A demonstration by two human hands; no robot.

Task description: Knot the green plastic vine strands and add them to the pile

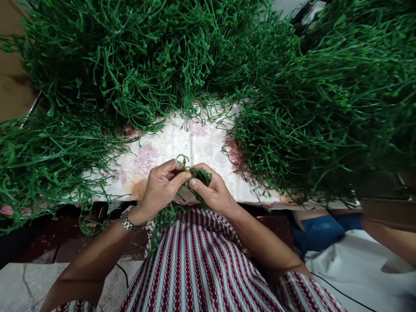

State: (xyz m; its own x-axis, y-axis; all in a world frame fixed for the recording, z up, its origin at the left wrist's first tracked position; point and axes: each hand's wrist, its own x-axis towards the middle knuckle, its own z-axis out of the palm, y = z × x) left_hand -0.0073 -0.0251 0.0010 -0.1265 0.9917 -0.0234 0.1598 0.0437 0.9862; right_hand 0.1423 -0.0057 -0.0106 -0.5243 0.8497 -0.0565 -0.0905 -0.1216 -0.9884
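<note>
Close to the table's front edge, my left hand (163,185) and my right hand (214,189) meet, thumbs nearly touching. Between them they pinch a small bunch of thin green stems (202,175), which look like artificial plant stems. My right fingers are wrapped round the thicker part of the bunch. The left thumb and forefinger grip its strands, and one pale-tipped strand curls up above them. More strands (165,222) dangle below my left hand, over the striped clothing. The exact spot where the fingertips press is partly hidden.
Large heaps of similar green stems lie at the back (146,56), on the left (48,156) and on the right (325,117). They rest on a white flowered tablecloth (175,138). Another person's knee in blue (321,232) shows at lower right, beside a brown box (390,212).
</note>
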